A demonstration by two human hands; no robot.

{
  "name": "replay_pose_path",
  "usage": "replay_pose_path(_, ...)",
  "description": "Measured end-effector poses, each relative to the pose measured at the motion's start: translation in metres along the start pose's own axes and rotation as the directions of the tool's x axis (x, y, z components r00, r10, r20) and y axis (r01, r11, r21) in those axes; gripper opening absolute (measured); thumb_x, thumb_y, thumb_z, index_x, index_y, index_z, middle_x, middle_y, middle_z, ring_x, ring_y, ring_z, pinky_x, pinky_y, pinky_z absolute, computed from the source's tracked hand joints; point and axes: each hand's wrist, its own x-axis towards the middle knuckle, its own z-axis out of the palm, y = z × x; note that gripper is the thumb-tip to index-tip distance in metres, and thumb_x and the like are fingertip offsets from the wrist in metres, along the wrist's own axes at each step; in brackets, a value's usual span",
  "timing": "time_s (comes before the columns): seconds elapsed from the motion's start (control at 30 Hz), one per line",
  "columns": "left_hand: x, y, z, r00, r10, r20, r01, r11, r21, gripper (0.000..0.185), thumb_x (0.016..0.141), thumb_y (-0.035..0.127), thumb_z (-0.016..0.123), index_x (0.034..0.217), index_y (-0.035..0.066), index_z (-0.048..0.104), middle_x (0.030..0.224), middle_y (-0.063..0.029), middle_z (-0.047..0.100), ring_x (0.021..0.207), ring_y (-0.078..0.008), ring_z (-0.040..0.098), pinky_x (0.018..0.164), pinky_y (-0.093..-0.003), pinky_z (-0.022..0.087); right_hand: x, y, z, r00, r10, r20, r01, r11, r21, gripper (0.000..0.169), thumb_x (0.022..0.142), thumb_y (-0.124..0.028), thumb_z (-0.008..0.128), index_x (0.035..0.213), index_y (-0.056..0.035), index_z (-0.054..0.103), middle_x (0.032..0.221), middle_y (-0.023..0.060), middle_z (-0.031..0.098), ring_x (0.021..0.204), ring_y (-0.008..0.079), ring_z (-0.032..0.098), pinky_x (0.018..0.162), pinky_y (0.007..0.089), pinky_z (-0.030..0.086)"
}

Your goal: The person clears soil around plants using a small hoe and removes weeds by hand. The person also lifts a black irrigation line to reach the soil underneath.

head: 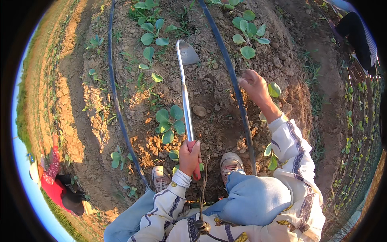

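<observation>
My left hand (pixel 190 158) is closed around the red grip (pixel 196 174) of a hand hoe. Its shiny metal shaft (pixel 187 112) points away from me, and the curved blade (pixel 188 53) rests at the soil. My right hand (pixel 256 87) is beside the right-hand black irrigation hose (pixel 225 53), thumb and fingers curled together at its edge. Whether anything small is pinched there is not visible. A leafy seedling (pixel 170 123) grows left of the shaft, and a leaf (pixel 274 89) shows just right of my right wrist.
Another black hose (pixel 113 81) runs along the left. More seedlings (pixel 248 30) stand ahead, with small weeds (pixel 184 22) among clods. My shoes (pixel 231 165) are on the soil between the hoses. One person (pixel 57 184) bends at far left; another (pixel 358 39) is at upper right.
</observation>
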Motion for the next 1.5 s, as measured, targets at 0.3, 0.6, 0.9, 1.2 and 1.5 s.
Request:
replay_pose_path(0.3,0.035,0.040,0.010,0.988,0.140,0.060,-0.143,0.988,0.058,0.030,0.089,0.034,0.053,0.082,0.006,0.045,0.053,-0.0018,0.047,0.039,-0.0101,0.045,0.037,-0.0227,0.036,0.032,-0.002,0.028,0.897,0.235,0.373,-0.431,0.648,0.628,0.019,0.084,-0.022,0.059,0.075,-0.0056,0.057,0.061,-0.0011,0.052,0.051,0.0063,0.047,0.046,0.0212,0.039)
replay_pose_path(0.6,0.109,0.100,0.052,0.971,0.232,0.052,-0.237,0.966,0.107,0.037,0.088,0.041,0.050,0.084,0.004,0.049,0.054,-0.0001,0.047,0.039,-0.0085,0.046,0.034,-0.0227,0.039,0.024,-0.027,-0.001,0.915,0.212,0.344,-0.403,0.408,0.820,0.015,0.088,-0.020,0.055,0.084,-0.0053,0.054,0.070,0.0021,0.054,0.059,0.0096,0.052,0.053,0.0242,0.044)
replay_pose_path(0.9,0.081,0.086,0.065,0.994,0.062,0.092,-0.083,0.968,0.238,0.036,0.089,0.038,0.050,0.084,0.003,0.048,0.052,-0.0020,0.046,0.035,-0.0112,0.044,0.033,-0.0249,0.038,0.020,-0.022,-0.001,0.920,0.229,0.319,-0.385,0.367,0.847,0.012,0.088,-0.018,0.055,0.086,-0.0064,0.054,0.072,0.0027,0.055,0.060,0.0108,0.053,0.054,0.0253,0.046)
replay_pose_path(1.2,0.095,0.087,0.060,0.983,0.130,0.128,-0.133,0.991,0.014,0.033,0.089,0.039,0.050,0.085,0.007,0.048,0.052,-0.0016,0.047,0.035,-0.0098,0.043,0.034,-0.0234,0.036,0.023,-0.019,-0.005,0.934,0.217,0.283,-0.345,0.357,0.868,0.015,0.086,-0.021,0.058,0.086,-0.0054,0.056,0.072,0.0028,0.057,0.060,0.0096,0.054,0.055,0.0243,0.046)
replay_pose_path(1.5,0.158,0.151,0.068,0.980,0.176,0.097,-0.197,0.935,0.293,0.039,0.089,0.041,0.048,0.090,0.002,0.050,0.054,-0.0031,0.048,0.037,-0.0129,0.046,0.035,-0.0259,0.040,0.023,-0.024,-0.001,0.931,0.223,0.290,-0.357,0.388,0.850,0.017,0.088,-0.021,0.055,0.087,-0.0048,0.055,0.070,0.0024,0.055,0.059,0.0104,0.053,0.056,0.0258,0.047)
